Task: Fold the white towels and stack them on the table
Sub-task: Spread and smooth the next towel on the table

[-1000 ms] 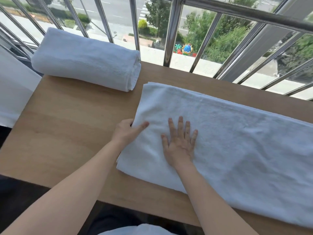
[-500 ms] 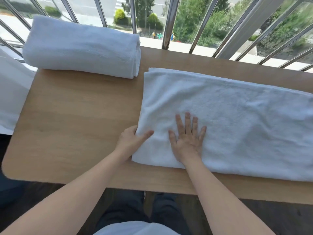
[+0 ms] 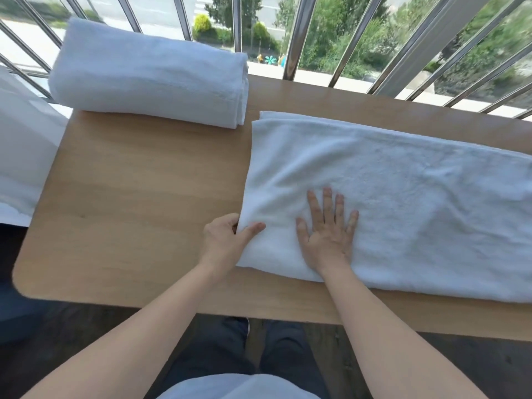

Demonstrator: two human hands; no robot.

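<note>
A long white towel (image 3: 403, 182) lies flat on the desk (image 3: 144, 197), just right of the folded towel (image 3: 149, 73), its long axis running left to right. My left grip (image 3: 227, 237) pinches its left end, thumb on top. My right grip (image 3: 325, 237) rests wide and flat on it.

Wooden table (image 3: 138, 197) beside a metal railing (image 3: 299, 38), daylit greenery outside.
</note>
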